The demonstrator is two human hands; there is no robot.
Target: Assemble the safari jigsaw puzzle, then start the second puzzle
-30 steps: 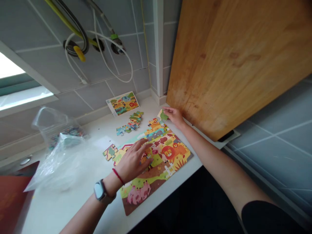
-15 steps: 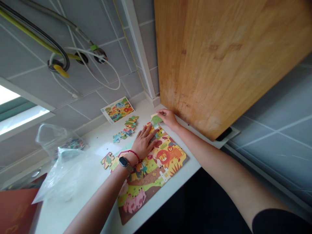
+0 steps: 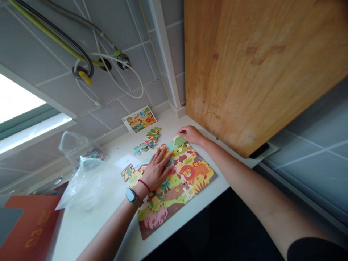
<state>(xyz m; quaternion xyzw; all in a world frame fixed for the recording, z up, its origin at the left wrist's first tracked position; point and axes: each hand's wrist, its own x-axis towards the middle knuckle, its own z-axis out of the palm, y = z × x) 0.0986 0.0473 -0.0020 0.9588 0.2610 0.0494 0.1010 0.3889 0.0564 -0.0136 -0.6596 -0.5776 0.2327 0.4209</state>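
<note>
- Jigsaw puzzle [image 3: 176,190] is lying flat on the white desk [image 3: 81,228]; take its middle as the dial, with 12 at the top of the view.
- Your right hand [image 3: 192,135] is reaching in from 1 o'clock, its grip closing thumb to fingertips on the edge of the green corner piece [image 3: 178,141] at 12 o'clock; whether that piece is sitting fully home, you cannot tell from here.
- Your left hand [image 3: 156,171] is lying palm down toward 10 o'clock, fingers loosely spread, its grip wide and pinching nothing.
- For a clean fit, you are probably doing best by keeping that left palm flat, bracing the joined pieces while the corner is lining up.
- You are wanting the tabs level before pressing straight down; pushing sideways could be buckling the neighbouring joints.
- Loose pieces [image 3: 150,140] are waiting at 11 o'clock, and beyond them a picture card [image 3: 139,120] is showing animals for checking against; the mark in its corner is staying too small to read.
- Between 8 and 9 o'clock, a red box [image 3: 35,228] is showing gold print: a "3" beside a rounder character, possibly "0", with smaller marks blurring beyond reading.
</note>
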